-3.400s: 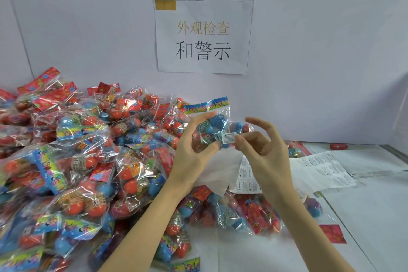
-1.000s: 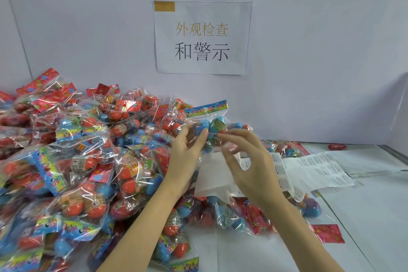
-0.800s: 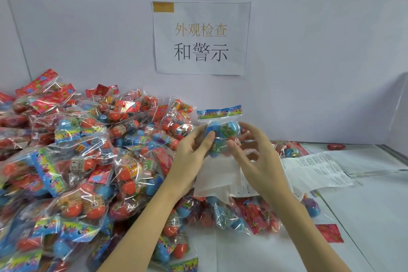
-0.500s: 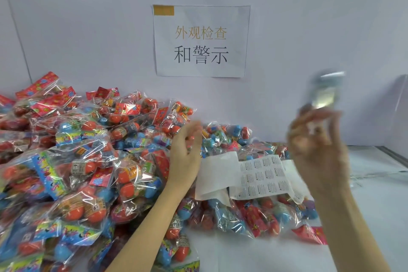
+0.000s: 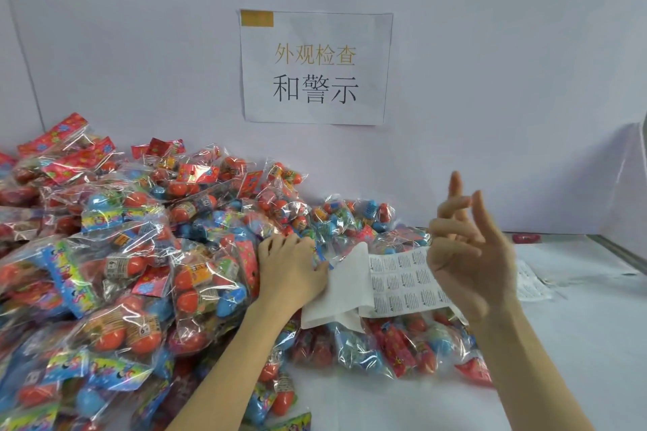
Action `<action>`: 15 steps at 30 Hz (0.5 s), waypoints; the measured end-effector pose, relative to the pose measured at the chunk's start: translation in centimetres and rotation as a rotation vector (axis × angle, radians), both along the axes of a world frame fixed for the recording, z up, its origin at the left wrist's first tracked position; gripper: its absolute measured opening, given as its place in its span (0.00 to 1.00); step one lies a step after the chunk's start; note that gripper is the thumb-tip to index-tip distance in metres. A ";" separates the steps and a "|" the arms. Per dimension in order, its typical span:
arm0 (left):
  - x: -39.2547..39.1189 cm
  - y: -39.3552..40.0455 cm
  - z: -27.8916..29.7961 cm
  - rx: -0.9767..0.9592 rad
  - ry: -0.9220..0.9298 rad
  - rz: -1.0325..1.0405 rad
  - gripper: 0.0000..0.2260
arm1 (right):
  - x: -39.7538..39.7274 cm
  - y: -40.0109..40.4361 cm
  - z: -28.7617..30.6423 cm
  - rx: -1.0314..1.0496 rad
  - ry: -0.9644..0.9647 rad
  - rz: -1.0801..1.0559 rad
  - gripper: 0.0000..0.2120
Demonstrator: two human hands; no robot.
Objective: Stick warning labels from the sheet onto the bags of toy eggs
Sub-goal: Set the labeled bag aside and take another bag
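Big heap of bagged toy eggs (image 5: pixel 140 255) along the wall, label sheet (image 5: pixel 402 282) lying on top of a few bags near the middle.

Left hand (image 5: pixel 290 266) palm-down at the edge of the pile, fingers curled onto a bag with a blue strip, just beside the curled-up white end of the sheet; can't tell how firm the hold is. Right hand (image 5: pixel 469 255) up in the air over the sheet, fingers loosely spread and a bit bent, holding nothing. More sheets (image 5: pixel 532 283) flat on the white table (image 5: pixel 577 343) off to the right, small red piece (image 5: pixel 526 238) further back by the wall. Paper sign (image 5: pixel 317 68) with Chinese characters stuck on the wall above.
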State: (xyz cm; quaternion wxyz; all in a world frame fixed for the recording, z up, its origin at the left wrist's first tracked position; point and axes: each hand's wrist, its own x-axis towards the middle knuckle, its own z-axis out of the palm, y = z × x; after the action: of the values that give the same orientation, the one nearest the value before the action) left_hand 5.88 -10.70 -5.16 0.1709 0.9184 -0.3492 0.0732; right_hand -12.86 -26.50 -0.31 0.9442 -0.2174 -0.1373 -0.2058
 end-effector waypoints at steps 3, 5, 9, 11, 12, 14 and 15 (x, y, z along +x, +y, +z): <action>0.0 0.0 0.5 -0.145 0.052 -0.004 0.13 | 1.1 0.8 -0.2 -0.056 0.077 0.016 0.21; -0.1 0.2 0.6 -0.362 0.108 -0.039 0.09 | 1.6 1.3 -0.4 -0.155 0.156 -0.009 0.20; -0.6 0.8 1.4 -0.852 0.162 -0.205 0.08 | 2.6 1.8 -1.1 -0.310 0.329 -0.048 0.14; -0.8 1.0 2.0 -1.014 0.138 -0.261 0.07 | 3.0 2.0 -1.5 -0.390 0.361 -0.040 0.17; -0.8 1.1 2.2 -1.079 0.117 -0.266 0.07 | 3.1 2.1 -1.7 -0.429 0.368 -0.038 0.19; -0.7 1.1 2.4 -1.177 0.099 -0.237 0.06 | 3.5 2.2 -2.2 -0.500 0.376 -0.049 0.21; -0.7 1.1 2.4 -1.217 0.123 -0.218 0.06 | 3.6 2.3 -2.5 -0.532 0.383 -0.066 0.22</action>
State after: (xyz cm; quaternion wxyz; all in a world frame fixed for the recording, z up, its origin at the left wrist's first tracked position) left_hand 5.23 -9.60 -2.76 0.6902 0.6179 -0.3263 0.1880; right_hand -9.21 -24.23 -2.77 0.8558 -0.4955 0.0009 -0.1485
